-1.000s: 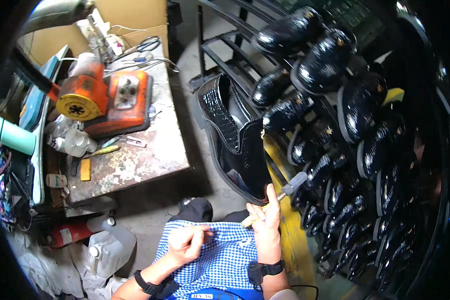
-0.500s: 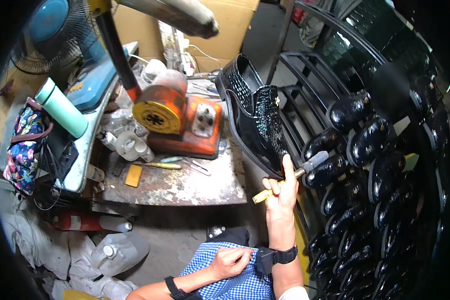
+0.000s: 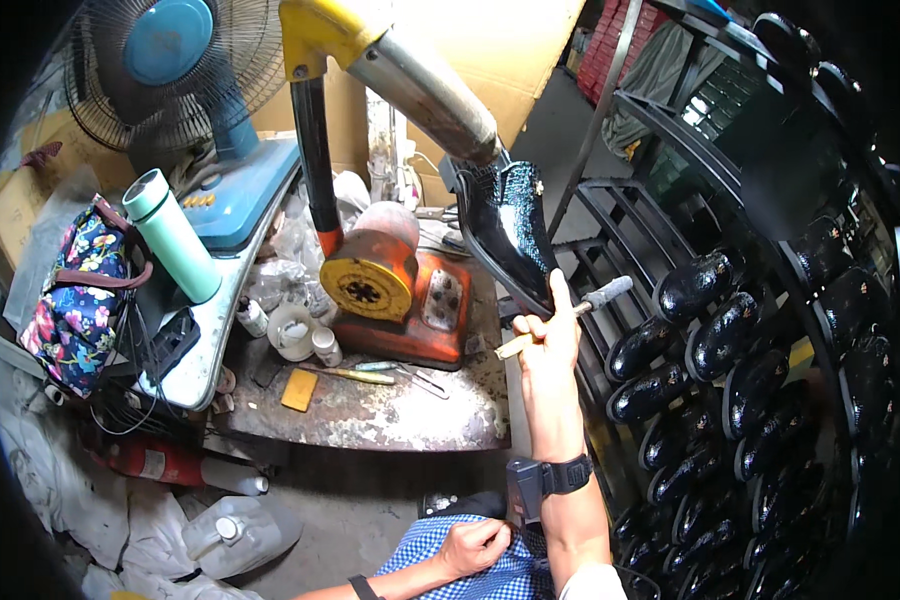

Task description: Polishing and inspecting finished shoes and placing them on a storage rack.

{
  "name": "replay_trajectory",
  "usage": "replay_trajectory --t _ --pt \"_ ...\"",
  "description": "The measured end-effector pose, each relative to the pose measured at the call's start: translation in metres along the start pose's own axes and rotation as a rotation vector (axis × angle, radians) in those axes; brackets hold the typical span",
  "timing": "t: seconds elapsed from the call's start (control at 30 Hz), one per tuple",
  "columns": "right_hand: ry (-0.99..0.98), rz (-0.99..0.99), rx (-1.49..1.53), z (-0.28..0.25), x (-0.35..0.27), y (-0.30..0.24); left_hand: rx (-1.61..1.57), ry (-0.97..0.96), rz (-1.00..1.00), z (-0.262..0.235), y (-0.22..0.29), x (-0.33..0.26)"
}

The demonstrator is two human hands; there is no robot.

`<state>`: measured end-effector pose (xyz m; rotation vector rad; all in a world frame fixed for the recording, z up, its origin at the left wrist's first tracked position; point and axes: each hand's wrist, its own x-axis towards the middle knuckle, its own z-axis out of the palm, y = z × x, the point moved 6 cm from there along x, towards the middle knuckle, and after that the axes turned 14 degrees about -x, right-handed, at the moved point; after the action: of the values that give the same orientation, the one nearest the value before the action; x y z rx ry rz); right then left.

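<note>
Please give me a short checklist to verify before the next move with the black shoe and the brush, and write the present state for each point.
1. Right hand holds the brush firmly: ok, fingers are closed around its handle.
2. Black shoe is supported: ok, it sits on the end of the metal arm and the thumb touches its sole edge.
3. Brush tip is loaded: cannot tell, the bristles are too small to judge.
4. Left hand is free: cannot tell, it rests closed on the blue checked cloth on the lap.
5. Small jars on the bench are within reach: ok, they are beside the orange machine.
</note>
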<state>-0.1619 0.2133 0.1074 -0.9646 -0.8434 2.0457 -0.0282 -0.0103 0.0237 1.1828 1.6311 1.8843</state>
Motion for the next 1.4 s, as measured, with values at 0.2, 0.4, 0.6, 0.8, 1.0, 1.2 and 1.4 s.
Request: replay_trajectory --t 0.2,0.4,0.6,0.8,1.0,1.2,1.4 --pt "0.04 0.037 -0.061 -0.001 -0.009 0.003 0.048 0.004 0.033 -0.003 0.007 -0.003" --pt "-0.063 0.048 -0.191 -0.126 -0.082 0.03 -0.118 0.075 -0.105 0.0 -0.001 -0.007" --pt "0.185 0.236 -0.213 -0.34 -0.214 0.043 -0.16 0.026 -0.248 0.005 -0.01 -0.018" --pt "0.727 -0.069 -0.427 -0.525 -0.379 0.032 -0.145 -0.01 -0.203 0.024 -0.006 -0.015" --pt "0.932 0.007 -0.229 -0.657 -0.502 0.107 -0.103 -0.037 -0.154 0.053 -0.005 -0.019" --pt "1.25 0.049 0.525 -0.705 -0.578 0.199 -0.023 -0.09 -0.13 0.069 -0.016 -0.021" --pt "1.374 -0.247 0.793 -0.751 -0.568 0.204 0.174 -0.15 -0.112 0.067 -0.035 -0.016"
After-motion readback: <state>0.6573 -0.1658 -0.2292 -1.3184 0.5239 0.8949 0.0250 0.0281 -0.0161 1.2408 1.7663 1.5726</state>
